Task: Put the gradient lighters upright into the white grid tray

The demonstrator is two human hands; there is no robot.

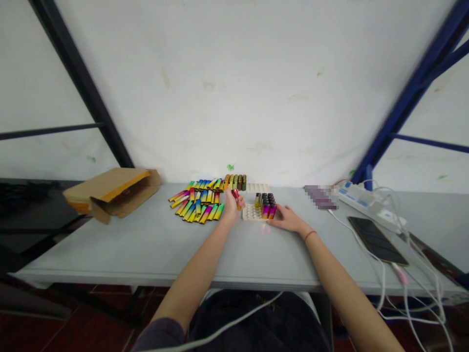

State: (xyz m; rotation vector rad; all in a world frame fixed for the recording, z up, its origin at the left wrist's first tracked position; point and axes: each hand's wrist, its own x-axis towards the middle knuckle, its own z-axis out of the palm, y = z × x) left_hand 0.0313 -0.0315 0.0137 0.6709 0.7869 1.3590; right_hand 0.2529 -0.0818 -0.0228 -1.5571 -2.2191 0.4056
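fingers clenched: your left hand grasps red-gold lighter beside white holed tray; right hand lies open, released, by tray.

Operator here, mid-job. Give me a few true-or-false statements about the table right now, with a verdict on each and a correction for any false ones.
1. The left hand holds a red-and-gold disposable lighter. True.
2. The right hand grips a lighter too. False: it lies open on the table beside the white holed tray, holding nothing visible.
3. Several lighters stand upright in that tray. True.
4. The smartphone lies left of the loose lighters. False: it lies on the right of the table, near the power strip.
5. The loose lighters lie flat in a group. True.
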